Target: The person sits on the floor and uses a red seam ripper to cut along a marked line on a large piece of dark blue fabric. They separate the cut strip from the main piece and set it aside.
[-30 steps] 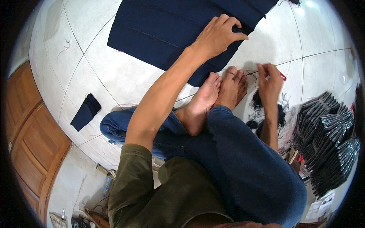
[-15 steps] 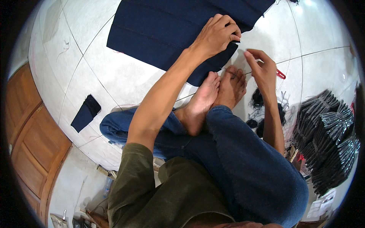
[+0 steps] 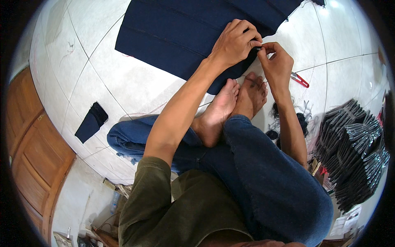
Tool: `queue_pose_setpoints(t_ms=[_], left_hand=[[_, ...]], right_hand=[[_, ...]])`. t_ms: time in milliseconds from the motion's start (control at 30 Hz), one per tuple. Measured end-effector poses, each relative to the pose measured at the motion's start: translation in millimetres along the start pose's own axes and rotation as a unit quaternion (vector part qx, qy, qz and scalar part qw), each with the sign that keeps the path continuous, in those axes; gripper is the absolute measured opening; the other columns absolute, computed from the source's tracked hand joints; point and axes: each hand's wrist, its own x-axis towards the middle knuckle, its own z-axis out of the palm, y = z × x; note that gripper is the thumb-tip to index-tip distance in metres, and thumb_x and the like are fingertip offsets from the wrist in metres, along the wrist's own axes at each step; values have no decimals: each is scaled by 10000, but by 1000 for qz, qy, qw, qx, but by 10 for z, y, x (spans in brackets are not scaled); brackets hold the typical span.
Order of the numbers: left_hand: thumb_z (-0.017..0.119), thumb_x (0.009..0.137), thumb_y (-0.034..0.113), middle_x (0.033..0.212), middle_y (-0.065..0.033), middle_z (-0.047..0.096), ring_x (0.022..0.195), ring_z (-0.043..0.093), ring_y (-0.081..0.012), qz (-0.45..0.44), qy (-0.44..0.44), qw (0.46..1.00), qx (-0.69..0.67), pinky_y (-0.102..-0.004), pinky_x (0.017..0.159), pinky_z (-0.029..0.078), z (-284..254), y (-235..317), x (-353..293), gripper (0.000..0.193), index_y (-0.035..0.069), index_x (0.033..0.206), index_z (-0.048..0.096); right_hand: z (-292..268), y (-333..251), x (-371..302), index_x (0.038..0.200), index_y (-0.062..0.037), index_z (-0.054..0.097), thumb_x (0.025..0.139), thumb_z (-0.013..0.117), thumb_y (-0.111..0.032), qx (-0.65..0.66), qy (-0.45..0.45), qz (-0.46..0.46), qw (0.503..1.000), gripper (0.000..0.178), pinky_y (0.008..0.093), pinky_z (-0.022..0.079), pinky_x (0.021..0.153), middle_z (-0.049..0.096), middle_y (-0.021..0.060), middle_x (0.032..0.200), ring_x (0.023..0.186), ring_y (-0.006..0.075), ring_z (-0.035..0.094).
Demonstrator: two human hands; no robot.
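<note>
A large dark navy fabric piece (image 3: 173,37) with seam lines lies across the tiled floor in front of my feet. At its right edge my left hand (image 3: 238,43) is closed, thumb and fingers gripping a bunched bit of the cloth. My right hand (image 3: 278,61) meets it there, thumb and forefinger pinched together at the fabric's edge. Whatever sits between those fingertips is too small to make out. Just right of that hand, red-handled scissors-like snips (image 3: 301,80) rest on the floor.
Black thread tangles (image 3: 302,122) lie beside my right forearm. A heap of shiny black strips (image 3: 349,152) is at the right. A small folded navy cloth piece (image 3: 90,122) lies at left, near a wooden door (image 3: 39,152). My bare feet (image 3: 222,107) are close to the fabric.
My right hand has moved up and left to the fabric edge, its fingers closing into a pinch beside my left hand. More of the red snips now shows. My left hand keeps its grip.
</note>
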Motion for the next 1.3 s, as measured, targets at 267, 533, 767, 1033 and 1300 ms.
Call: queue_pose_setpoints(t_ms=[267,533,767,1033,1300], left_hand=[[763,872,236,1002,-8,660,988,593,-254,31,14,999,37,-385,913,497,14,-25,-23,105,138,900,739],[751,877,247,1002,-7,663,983,596,-249,33,20,999,34,-377,909,503,44,-46,-29,114,135,897,742],[755,874,246,1009,-3,667,990,600,-246,31,25,999,35,-369,909,506,31,-44,-37,113,136,900,745],[744,886,242,1011,-9,669,999,603,-245,32,14,999,36,-368,915,504,32,-5,-29,111,132,903,743],[740,889,209,1010,-29,672,991,614,-248,24,32,999,30,-376,912,507,-22,-25,-78,115,103,930,723]], right_hand=[[8,47,-42,1058,-24,608,951,629,-148,-154,-48,-91,983,165,521,548,724,645,200,1034,838,434,684],[-59,22,-26,1042,-16,633,965,623,-131,-118,-54,-79,988,139,501,547,746,665,208,1015,861,412,692],[-72,-67,-28,998,-23,668,906,701,-163,-105,-40,-62,992,171,444,549,724,693,171,949,821,351,710],[-50,89,22,885,-18,661,832,753,-151,-73,-26,-76,994,171,431,532,699,692,156,879,762,339,693],[-650,528,-282,1030,-82,695,884,767,-223,-191,43,-14,981,215,421,538,727,690,105,973,827,316,665]])
